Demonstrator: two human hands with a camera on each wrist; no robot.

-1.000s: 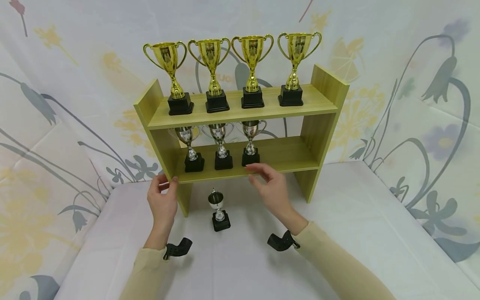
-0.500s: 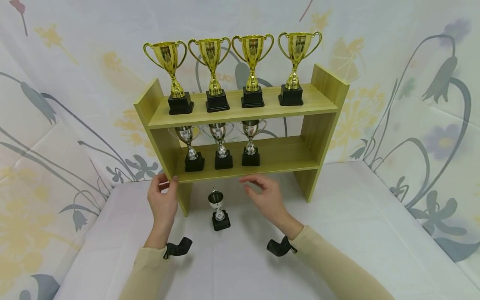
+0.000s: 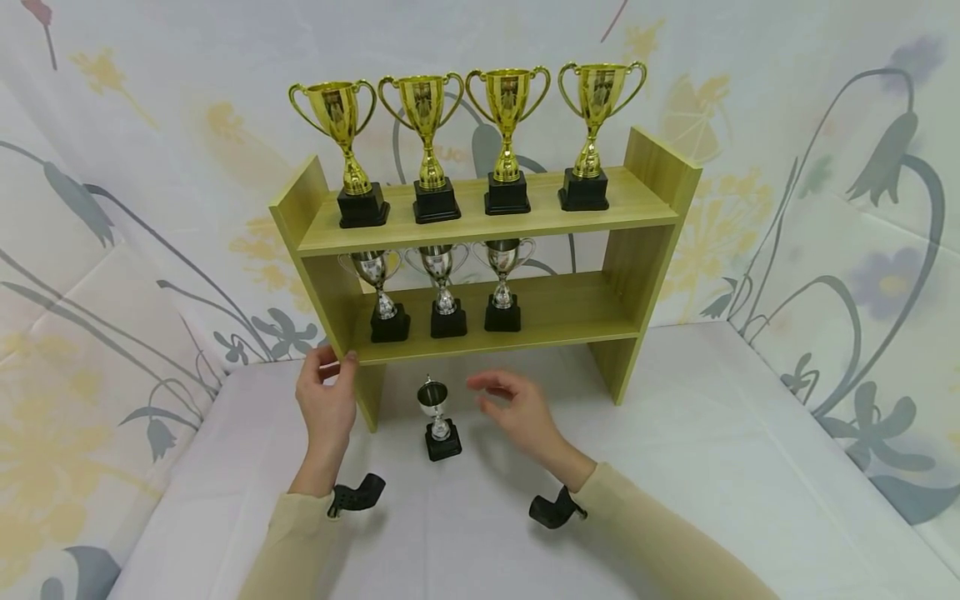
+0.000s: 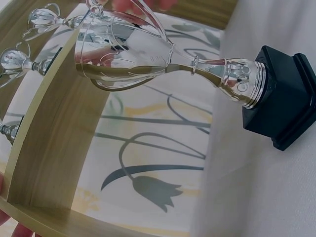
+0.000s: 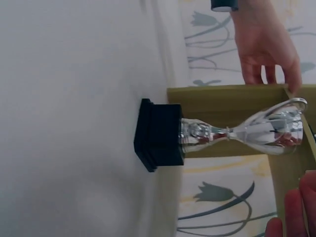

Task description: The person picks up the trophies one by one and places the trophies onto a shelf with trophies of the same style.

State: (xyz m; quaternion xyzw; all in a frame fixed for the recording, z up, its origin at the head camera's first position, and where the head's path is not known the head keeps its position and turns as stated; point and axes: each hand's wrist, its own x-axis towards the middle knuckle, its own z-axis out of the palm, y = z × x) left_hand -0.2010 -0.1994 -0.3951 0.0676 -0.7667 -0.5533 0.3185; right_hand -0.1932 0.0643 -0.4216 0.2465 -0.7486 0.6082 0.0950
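Small silver trophy cup on a black square base (image 3: pixel 437 419): upright on the white cloth-covered surface (image 3: pixel 675 467), in front of the two-tier light wooden shelf unit (image 3: pixel 660 179), below the front edge of its lower shelf. Not held.

Right hand (image 3: pixel 517 412): just right of the silver cup, apart from it, fingers loosely spread and slightly curled toward the cup; grip empty.

Left hand (image 3: pixel 327 400): at the left front corner of the lower shelf, fingertips (image 3: pixel 349 358) on the shelf edge, thumb apart; no closed grip visible.

Lower shelf: three silver cups on black bases (image 3: pixel 447 292) in a row toward the left.

Top shelf: four gold two-handled cups on black bases (image 3: pixel 468 137) in a row.
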